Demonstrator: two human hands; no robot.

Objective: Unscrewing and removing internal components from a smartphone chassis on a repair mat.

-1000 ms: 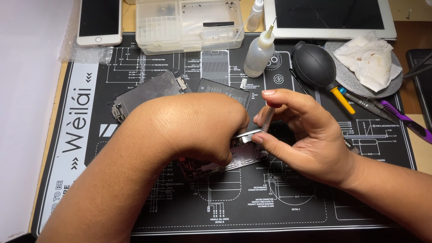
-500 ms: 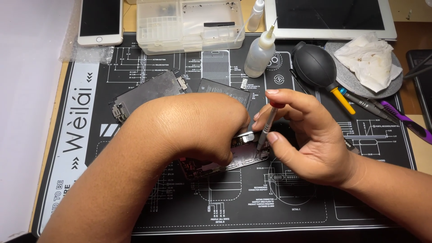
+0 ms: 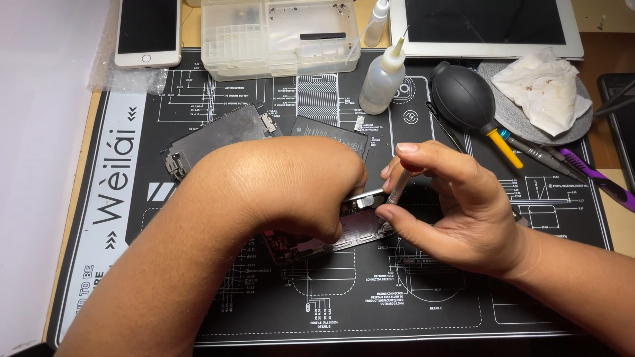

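Overhead view: left hand clamps an opened phone body flat on the black repair mat, tabletop centre, while right hand pinches a thin screwdriver, tip at the phone's top edge, prob. mid-screw; next needs steady pressure w/ slow twist.

Single head-mounted view, looking steeply down from close above the black repair mat, both hands filling mid-frame.
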